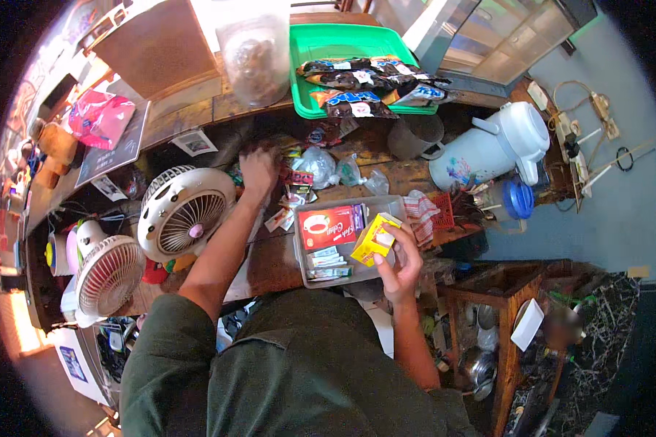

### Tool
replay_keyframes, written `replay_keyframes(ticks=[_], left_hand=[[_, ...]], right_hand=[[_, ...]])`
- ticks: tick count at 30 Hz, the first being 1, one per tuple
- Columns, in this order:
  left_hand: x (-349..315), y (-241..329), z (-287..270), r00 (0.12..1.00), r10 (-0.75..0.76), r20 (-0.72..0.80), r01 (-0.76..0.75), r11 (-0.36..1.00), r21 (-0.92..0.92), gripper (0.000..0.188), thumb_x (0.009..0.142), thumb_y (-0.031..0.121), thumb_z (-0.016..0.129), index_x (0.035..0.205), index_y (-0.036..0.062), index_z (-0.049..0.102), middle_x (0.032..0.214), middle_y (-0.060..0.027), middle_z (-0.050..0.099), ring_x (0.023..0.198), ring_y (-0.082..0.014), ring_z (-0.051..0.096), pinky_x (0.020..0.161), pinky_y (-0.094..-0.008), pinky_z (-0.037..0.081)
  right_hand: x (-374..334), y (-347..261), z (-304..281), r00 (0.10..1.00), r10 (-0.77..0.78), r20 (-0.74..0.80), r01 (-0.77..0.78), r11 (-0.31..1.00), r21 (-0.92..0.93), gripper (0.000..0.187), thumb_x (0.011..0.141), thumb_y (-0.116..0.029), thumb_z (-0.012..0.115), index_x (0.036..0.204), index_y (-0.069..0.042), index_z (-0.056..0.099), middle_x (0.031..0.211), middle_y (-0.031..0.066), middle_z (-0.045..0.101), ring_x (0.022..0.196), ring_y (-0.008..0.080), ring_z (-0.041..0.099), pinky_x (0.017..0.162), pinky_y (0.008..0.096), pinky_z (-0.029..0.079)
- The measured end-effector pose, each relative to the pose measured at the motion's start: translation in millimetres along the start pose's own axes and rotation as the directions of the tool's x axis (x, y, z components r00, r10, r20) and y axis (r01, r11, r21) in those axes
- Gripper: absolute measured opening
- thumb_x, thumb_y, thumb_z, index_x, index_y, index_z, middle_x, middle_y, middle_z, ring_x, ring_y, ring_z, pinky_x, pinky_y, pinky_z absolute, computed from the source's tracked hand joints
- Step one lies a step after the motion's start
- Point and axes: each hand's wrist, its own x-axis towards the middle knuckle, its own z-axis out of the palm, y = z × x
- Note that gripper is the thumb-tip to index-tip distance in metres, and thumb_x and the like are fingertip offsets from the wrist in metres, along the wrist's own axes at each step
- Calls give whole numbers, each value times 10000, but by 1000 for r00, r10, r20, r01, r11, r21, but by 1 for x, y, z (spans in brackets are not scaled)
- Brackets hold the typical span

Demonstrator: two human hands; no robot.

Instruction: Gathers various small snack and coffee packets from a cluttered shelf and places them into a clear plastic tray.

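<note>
My right hand grips a small yellow box between thumb and fingers, tilted above the right side of a clear plastic container. Inside the container lie a red box and several small slim packets. My left hand reaches to the back of the wooden table, beside a heap of small sachets and clear plastic bags. Its fingertips are lost in shadow, so I cannot make out whether they hold anything.
Two fans stand on the left by my forearm. At the back, a green tray of dark packets rests on a raised shelf beside a clear jar. On the right are a pale blue thermos, a checked cloth and a blue-lidded jug.
</note>
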Motion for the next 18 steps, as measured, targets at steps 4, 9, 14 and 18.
replay_keyframes(ticks=[4,9,14,18], left_hand=[[7,0,-9,983,-153,100,164,980,-113,303,850,236,680,1150,200,658,1075,-97,684,937,-353,647,804,-477,492],[2,12,-36,980,-120,-156,76,962,-261,226,854,171,663,1077,140,645,1084,-99,671,955,-352,634,786,-468,478],[-5,19,-65,953,-55,-296,-67,919,-389,219,837,101,655,1055,87,637,1056,-111,664,964,-346,620,778,-448,480],[-22,22,-80,953,-72,-295,-87,866,-492,165,849,56,643,1014,55,643,1002,-117,663,950,-350,615,800,-426,491]], right_hand=[[-14,4,-8,998,51,-29,-52,999,-11,528,841,-66,659,1328,72,507,1350,161,489,1259,258,517,1097,377,370],[-19,9,-11,970,105,-219,-78,989,126,544,851,-58,648,1349,33,448,1330,162,502,1240,265,522,1091,390,370],[-16,22,-40,977,119,-179,-119,993,10,483,850,-45,654,1295,-24,467,1330,153,485,1199,253,527,1035,375,418],[-1,41,-56,986,97,-133,-90,994,54,474,814,36,620,1260,-40,479,1233,112,524,1134,229,557,1031,380,431]])
